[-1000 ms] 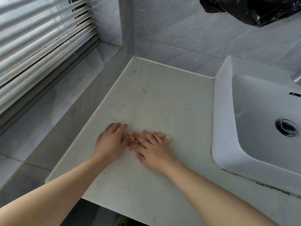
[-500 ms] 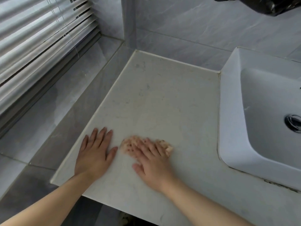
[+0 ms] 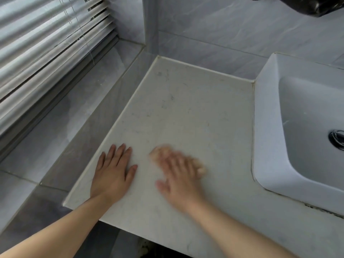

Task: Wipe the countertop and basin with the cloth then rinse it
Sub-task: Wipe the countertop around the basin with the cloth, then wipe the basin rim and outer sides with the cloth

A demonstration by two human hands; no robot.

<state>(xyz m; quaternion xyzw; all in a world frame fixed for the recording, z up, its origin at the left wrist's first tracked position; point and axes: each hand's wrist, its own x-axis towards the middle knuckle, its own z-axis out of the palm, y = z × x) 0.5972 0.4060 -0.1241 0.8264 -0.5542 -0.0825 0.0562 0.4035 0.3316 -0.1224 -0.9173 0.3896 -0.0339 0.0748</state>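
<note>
A small beige cloth [image 3: 158,153] lies flat on the pale stone countertop [image 3: 186,108], mostly covered by my right hand [image 3: 179,175]. That hand presses on it with straight, spread fingers and is blurred by motion. My left hand [image 3: 113,170] rests flat on the countertop near its left edge, apart from the cloth, fingers straight. The white rectangular basin [image 3: 268,127] sits on the right, with a chrome drain [image 3: 337,139] in its bottom.
A grey tiled ledge [image 3: 61,127] runs along the left under window blinds [image 3: 46,43]. Grey tiled wall stands behind the countertop. A black bag [image 3: 307,4] hangs at the top right. The countertop's front edge drops off near my forearms.
My left hand lifted off the cloth and moved left onto the bare countertop. My right hand with the cloth has shifted slightly right and is now blurred.
</note>
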